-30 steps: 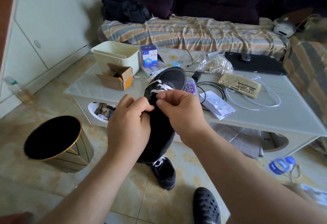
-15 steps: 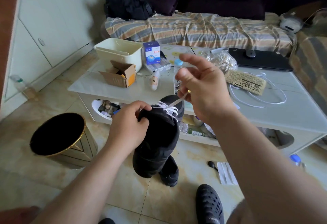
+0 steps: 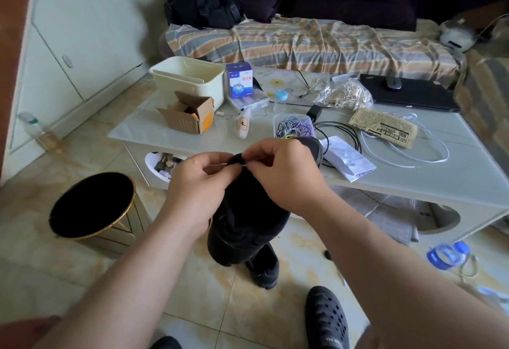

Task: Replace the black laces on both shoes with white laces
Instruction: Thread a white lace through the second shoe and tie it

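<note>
I hold a black shoe [image 3: 248,211] in the air in front of me, toe pointing toward the table. My left hand [image 3: 198,191] grips its left side near the tongue, fingers curled. My right hand [image 3: 286,175] pinches a short bit of white lace [image 3: 242,165] at the top eyelets; most of the lacing is hidden under both hands. A second black shoe [image 3: 263,268] stands on the floor directly below. Another white lace [image 3: 407,155] lies looped on the table at the right.
The low white table [image 3: 413,186] holds a cardboard box [image 3: 187,115], a cream bin [image 3: 190,78], a tub of coloured bands [image 3: 293,126], cables and a laptop [image 3: 410,92]. A black waste bin [image 3: 91,205] stands on the floor left. My black clog [image 3: 326,318] is at the bottom.
My right hand, which was raised pulling the white lace up half a second ago, has come back down to the eyelets. The shoe has tilted further away from me.
</note>
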Action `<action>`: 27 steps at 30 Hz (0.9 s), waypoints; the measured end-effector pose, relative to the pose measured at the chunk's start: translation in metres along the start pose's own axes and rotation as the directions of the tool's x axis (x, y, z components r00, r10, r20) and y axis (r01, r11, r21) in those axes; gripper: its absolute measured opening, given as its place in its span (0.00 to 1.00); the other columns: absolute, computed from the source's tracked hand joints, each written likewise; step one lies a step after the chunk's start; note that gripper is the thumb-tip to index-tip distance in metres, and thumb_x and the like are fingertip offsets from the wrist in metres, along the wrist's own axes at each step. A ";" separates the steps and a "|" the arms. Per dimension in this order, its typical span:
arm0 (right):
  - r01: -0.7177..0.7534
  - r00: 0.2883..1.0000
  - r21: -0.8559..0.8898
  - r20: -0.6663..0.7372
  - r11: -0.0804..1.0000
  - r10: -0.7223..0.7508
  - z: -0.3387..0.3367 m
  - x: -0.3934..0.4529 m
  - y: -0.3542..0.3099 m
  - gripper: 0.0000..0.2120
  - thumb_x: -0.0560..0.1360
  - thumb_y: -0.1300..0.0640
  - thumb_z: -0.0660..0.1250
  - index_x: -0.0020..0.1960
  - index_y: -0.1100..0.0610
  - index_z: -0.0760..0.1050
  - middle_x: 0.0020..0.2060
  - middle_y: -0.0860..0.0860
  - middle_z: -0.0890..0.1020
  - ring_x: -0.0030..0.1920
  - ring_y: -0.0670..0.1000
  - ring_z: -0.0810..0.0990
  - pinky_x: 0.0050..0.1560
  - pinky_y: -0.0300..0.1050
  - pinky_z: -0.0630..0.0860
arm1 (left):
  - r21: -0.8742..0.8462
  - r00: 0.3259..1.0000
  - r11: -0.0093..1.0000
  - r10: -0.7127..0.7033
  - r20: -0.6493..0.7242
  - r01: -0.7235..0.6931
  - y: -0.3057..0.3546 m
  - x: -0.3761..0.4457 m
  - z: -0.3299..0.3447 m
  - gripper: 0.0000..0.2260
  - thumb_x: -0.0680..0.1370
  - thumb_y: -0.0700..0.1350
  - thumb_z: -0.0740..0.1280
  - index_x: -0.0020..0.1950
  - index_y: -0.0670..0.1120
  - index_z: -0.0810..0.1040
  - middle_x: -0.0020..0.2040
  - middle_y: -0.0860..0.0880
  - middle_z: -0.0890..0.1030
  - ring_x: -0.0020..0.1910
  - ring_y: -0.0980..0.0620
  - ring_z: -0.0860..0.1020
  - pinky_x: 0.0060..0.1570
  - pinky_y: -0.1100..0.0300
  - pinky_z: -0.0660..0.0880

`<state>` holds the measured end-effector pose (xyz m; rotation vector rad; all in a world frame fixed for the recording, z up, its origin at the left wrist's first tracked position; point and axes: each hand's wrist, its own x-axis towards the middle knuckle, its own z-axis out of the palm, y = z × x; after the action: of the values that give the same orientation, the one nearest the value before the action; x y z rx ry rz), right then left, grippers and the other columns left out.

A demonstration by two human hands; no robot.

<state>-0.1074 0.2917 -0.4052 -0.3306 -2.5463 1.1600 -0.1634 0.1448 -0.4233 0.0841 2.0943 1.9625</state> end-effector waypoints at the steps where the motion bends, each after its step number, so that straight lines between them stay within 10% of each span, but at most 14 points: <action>1: -0.020 0.999 0.042 -0.039 0.999 0.021 0.001 0.000 -0.002 0.07 0.75 0.58 0.72 0.47 0.45 0.83 0.41 0.41 0.86 0.44 0.40 0.82 0.47 0.29 0.75 | -0.005 1.000 1.000 0.003 0.000 -0.003 0.001 -0.001 -0.001 0.06 0.76 0.38 0.76 0.47 0.50 0.87 0.44 0.47 0.88 0.47 0.46 0.87 0.52 0.52 0.83; 17: -0.112 0.988 0.096 -0.100 0.989 0.121 0.005 -0.006 -0.015 0.12 0.72 0.58 0.74 0.46 0.48 0.72 0.34 0.44 0.85 0.40 0.37 0.79 0.36 0.27 0.68 | 0.320 0.961 0.911 0.276 -0.001 -0.261 0.004 -0.017 0.003 0.06 0.73 0.43 0.77 0.43 0.52 0.82 0.38 0.58 0.86 0.39 0.57 0.85 0.44 0.54 0.81; 27: 0.019 0.992 0.087 -0.128 0.996 -0.008 0.006 -0.007 -0.015 0.19 0.69 0.59 0.79 0.48 0.47 0.71 0.34 0.44 0.82 0.39 0.42 0.79 0.41 0.34 0.73 | 0.052 0.980 0.979 0.196 0.045 -0.198 -0.006 -0.023 0.016 0.21 0.75 0.34 0.70 0.55 0.61 0.85 0.47 0.50 0.87 0.39 0.55 0.81 0.45 0.57 0.80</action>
<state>-0.1046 0.2763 -0.3987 -0.3534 -2.3768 1.2015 -0.1368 0.1543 -0.4268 0.3515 2.1890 1.9916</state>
